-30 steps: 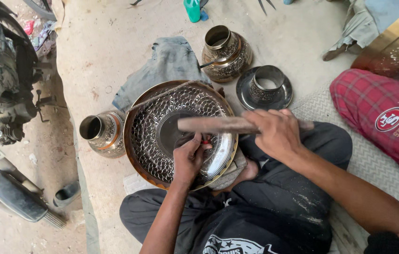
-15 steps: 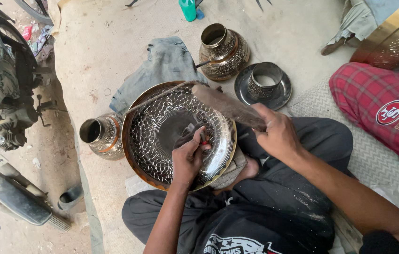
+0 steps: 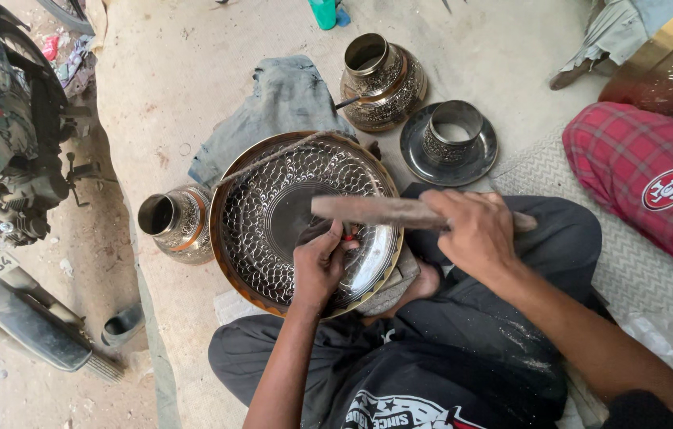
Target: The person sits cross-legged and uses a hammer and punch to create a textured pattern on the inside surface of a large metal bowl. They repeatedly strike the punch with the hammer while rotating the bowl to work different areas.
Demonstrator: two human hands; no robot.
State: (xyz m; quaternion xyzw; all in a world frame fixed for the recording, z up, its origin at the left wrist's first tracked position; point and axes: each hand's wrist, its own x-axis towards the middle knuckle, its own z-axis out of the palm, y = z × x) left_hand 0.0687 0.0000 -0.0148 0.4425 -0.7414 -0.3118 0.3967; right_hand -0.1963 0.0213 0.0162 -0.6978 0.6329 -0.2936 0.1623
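On the concrete floor (image 3: 193, 71), two vases (image 3: 380, 75), one tray (image 3: 273, 206); left hand (image 3: 319, 266) pinching perhaps a punch (image 3: 348, 237), right hand (image 3: 471, 234) gripping a hammer (image 3: 376, 210).

Round embossed metal tray (image 3: 273, 214) tilted on lap; wooden mallet (image 3: 376, 210) level above.

Engraved round trays: one, the big brass-rimmed tray (image 3: 273, 206) tilted against my lap; its centre is plain, the rest patterned
Engraved metal vases: two; one vase (image 3: 177, 224) lies just left of the tray, one vase (image 3: 380, 79) stands beyond it
Dish with a collar: one, the grey metal dish (image 3: 449, 143) near the far vase
Wooden mallets: one, the mallet (image 3: 376, 210) across the tray
My hands: two; my left hand (image 3: 319, 266) on the tray, my right hand (image 3: 475, 234) on the mallet
Cloths: one grey cloth (image 3: 281, 103) behind the tray
Motorbikes: one motorbike (image 3: 11, 159), partly in view at my left
Other people: one, a red checked sleeve (image 3: 654, 179)
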